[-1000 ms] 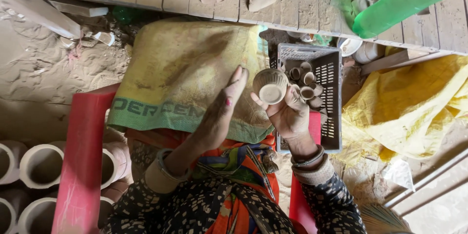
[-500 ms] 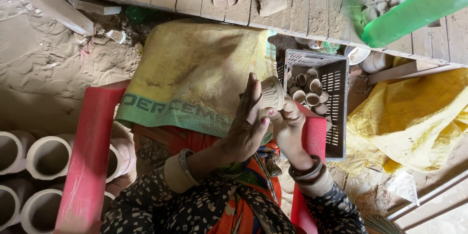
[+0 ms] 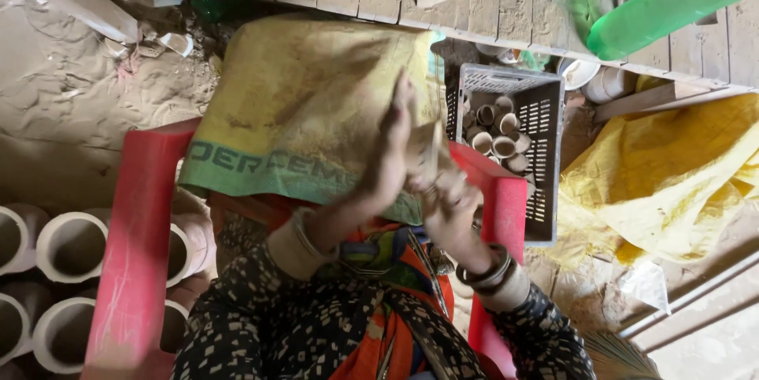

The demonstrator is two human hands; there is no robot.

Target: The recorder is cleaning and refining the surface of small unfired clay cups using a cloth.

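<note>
Both hands are on one small tan clay cup (image 3: 431, 151) over the yellow woven sack (image 3: 304, 103), right hand (image 3: 451, 206) gripping underneath, left hand (image 3: 391, 151) flat against its side, grey plastic crate (image 3: 545, 123) just beside.

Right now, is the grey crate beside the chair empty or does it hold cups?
It holds cups: several small clay cups lie in the far end of the grey crate; its near end is bare.

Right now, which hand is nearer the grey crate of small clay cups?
Right. The right hand sits just left of the grey crate, almost against its near wall. The left hand is further left, over the yellow sack, pressed against the right hand.
</note>
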